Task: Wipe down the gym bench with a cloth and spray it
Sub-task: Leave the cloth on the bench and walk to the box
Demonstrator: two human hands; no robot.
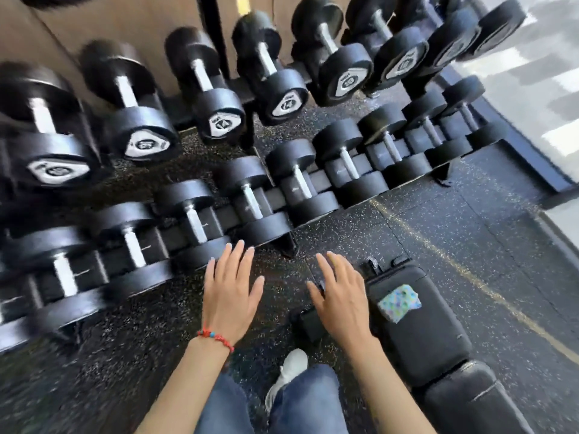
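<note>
Both hands, left and right, hover palms-down, fingers spread, holding nothing.

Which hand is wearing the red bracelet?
The left hand: a red beaded bracelet circles its wrist. The right hand has a bare wrist.

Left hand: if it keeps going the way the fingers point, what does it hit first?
Probably the front head of a lower-row dumbbell just beyond the left hand, whose fingers are straight. Depth is unclear from one view; it may pass above it.

Dumbbell end labels blurred; unreadable
</note>
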